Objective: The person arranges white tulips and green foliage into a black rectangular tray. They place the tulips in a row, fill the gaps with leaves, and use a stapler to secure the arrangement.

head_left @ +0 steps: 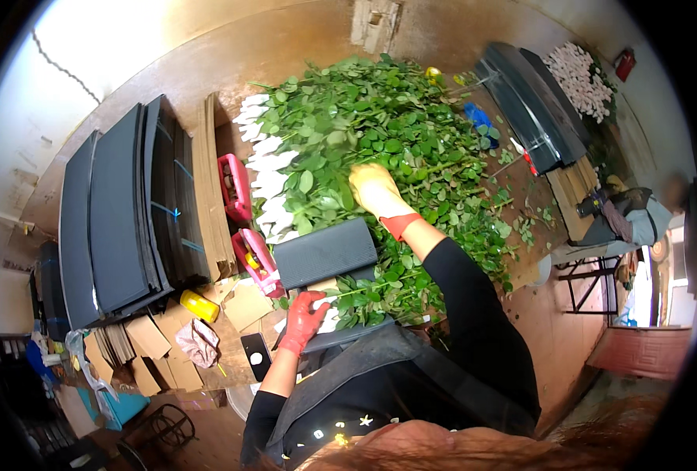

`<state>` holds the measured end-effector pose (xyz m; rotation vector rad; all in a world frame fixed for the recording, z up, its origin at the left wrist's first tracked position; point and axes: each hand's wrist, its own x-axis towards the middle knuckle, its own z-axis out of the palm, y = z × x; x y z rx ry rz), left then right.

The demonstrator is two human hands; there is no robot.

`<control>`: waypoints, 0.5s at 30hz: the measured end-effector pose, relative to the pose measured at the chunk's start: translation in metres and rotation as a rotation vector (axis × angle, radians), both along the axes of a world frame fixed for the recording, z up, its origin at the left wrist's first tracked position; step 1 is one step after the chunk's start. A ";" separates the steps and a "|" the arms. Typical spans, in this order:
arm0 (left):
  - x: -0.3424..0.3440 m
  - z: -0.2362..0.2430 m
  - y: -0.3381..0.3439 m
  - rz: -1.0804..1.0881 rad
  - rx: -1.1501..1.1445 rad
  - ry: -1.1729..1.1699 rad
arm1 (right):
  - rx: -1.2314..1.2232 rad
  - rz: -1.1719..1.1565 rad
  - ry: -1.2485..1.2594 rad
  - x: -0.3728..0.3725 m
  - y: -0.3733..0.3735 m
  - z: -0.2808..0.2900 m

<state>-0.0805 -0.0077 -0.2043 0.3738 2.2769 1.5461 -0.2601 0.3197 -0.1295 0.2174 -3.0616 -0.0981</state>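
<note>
A person faces a bench (pixel 533 255) heaped with leafy stems (pixel 411 133), most white flower heads (pixel 270 161) pointing left, toward 2 pink plastic holders (pixel 256 263). The yellow-gloved right hand (pixel 370 188) reaches into the leaves mid-heap, while the red-gloved left hand (pixel 304 316) has bent fingers beside white heads at the near edge; I can't tell whether either grips a stem. Between them sits dark ribbed cardboard (pixel 325 253), with a phone (pixel 256 357) beside the left forearm.
</note>
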 end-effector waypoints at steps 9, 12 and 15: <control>-0.007 -0.018 0.003 -0.029 0.041 -0.040 | -0.983 0.370 0.265 0.062 0.005 0.105; -0.002 0.004 0.005 0.004 0.065 -0.174 | -0.472 0.357 0.092 0.128 -0.026 0.152; -0.001 -0.025 -0.002 0.143 0.377 -0.300 | -0.482 0.333 -0.203 0.161 -0.018 0.097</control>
